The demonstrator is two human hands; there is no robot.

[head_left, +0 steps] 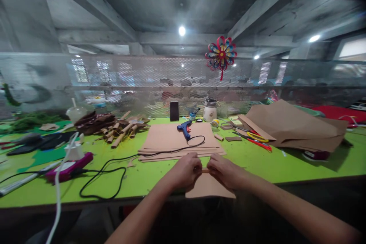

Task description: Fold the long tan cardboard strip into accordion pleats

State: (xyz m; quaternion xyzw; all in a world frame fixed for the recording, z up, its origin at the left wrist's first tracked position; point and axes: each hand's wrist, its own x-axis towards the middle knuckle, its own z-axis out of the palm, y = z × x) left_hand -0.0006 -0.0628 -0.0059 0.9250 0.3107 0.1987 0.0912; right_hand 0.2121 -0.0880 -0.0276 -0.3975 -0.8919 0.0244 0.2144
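Note:
My left hand [187, 169] and my right hand [224, 169] are close together at the table's front edge. Between them is a sheet of brown kraft paper [210, 188], its far edge rolled into a narrow tube. Both sets of fingers are closed on that rolled edge, while the flat part hangs toward me past the table edge. Just beyond my hands lies a stack of brown paper sheets [162, 137]. A blue hot glue gun [184, 129] rests on the stack, its black cord trailing left.
A purple power strip [70, 166] with cords lies at left. Several brown paper rolls [116, 137] are piled behind it. Scissors with yellow handles [257, 136], a phone [174, 111], a jar [210, 112] and large crumpled brown paper [297, 126] sit further back on the green table [148, 183].

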